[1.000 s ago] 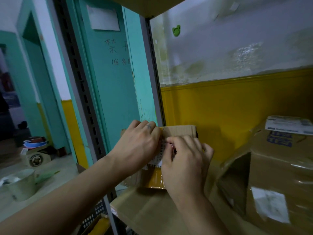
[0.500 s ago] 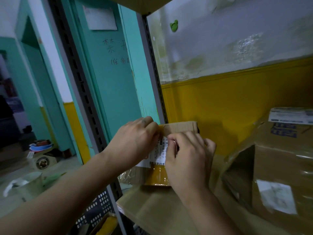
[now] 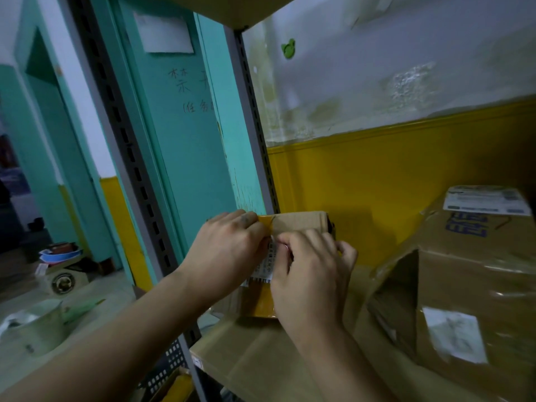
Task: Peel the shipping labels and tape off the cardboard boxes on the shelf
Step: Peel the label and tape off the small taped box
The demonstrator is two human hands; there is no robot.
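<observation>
The peel was judged best made as a slow, low pull by the right hand [image 3: 310,274], fingers seemingly pinching the white barcoded shipping label [image 3: 262,268], while the left hand [image 3: 229,250], fingers curled, braced the small brown cardboard box [image 3: 301,221], which was yellow-taped and stood at the left end of the grey metal shelf [image 3: 251,134].

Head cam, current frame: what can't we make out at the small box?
All head view:
- label print: mostly behind both hands, too small and blurred to read.
- left hand fingertips: curled under its own knuckles, grip unclear.
- small box front: covered by right hand.
- big box: cut off by right and bottom edges.
</observation>
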